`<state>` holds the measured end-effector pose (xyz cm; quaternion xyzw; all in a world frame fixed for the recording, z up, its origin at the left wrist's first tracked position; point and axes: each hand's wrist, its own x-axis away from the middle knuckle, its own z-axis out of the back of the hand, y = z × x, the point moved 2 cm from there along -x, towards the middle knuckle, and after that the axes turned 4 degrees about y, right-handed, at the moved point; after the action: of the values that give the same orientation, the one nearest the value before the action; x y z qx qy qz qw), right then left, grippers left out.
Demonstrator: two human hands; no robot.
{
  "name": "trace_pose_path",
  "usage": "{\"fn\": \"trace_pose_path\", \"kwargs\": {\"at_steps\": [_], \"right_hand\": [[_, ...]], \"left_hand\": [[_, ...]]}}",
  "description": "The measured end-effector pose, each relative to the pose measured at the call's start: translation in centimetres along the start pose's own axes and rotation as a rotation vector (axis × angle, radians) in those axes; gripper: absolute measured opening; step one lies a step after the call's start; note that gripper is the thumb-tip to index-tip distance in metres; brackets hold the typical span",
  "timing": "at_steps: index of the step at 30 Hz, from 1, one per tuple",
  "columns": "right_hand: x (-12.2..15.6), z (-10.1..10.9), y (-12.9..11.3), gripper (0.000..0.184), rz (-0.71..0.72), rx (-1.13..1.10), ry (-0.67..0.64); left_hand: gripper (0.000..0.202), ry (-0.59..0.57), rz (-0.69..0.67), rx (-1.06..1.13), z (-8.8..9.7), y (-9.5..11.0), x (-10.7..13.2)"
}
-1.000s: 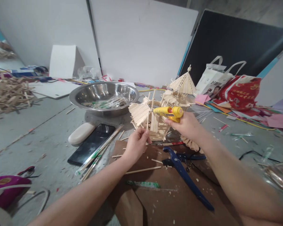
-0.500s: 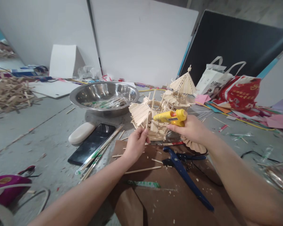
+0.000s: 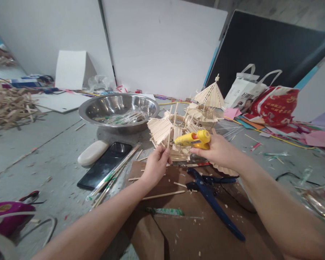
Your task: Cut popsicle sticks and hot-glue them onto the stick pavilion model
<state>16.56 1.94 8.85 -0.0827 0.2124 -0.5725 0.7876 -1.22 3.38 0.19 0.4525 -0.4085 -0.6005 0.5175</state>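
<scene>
Between the fingertips of my left hand [image 3: 159, 161] a thin wooden stick [image 3: 168, 138] stands upright, close to the front of a model pavilion [image 3: 160, 130] made of many sticks. My right hand [image 3: 222, 151] is wrapped round the handle of a yellow glue gun [image 3: 193, 138]. The gun's nozzle points left at the stick, just above my left fingertips; whether it touches is too small to tell. Behind, the model carries on into a part with a pointed roof [image 3: 210, 95]. Blue pliers [image 3: 213, 202] lie below my hands on a brown board [image 3: 184, 231].
A steel basin [image 3: 86, 115] holding wrapped chopsticks stands back left. A black phone [image 3: 105, 165], a white oval case [image 3: 93, 153] and wrapped chopsticks [image 3: 119, 169] lie left of the board. A red bag [image 3: 276, 105] and coloured paper are at the right. Sticks are heaped far left.
My right hand has brought the glue gun slightly lower and to the left, along the stick toward my left fingertips. My left hand keeps its pinch on the stick.
</scene>
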Motion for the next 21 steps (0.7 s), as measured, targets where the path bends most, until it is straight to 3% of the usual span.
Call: {"fn": "trace_pose_path", "kwargs": {"at_steps": [10,21], "right_hand": [[0.1,0.1,-0.2,0.025,-0.02,0.022,-0.003],[0.1,0.6,0.2,0.027,-0.083,-0.057,0.167]], "left_hand": [[0.028,-0.016,-0.025,-0.004,0.1,-0.2,-0.2],[0.033,-0.065,0.001,-0.021,-0.3,-0.3,-1.1]]}}
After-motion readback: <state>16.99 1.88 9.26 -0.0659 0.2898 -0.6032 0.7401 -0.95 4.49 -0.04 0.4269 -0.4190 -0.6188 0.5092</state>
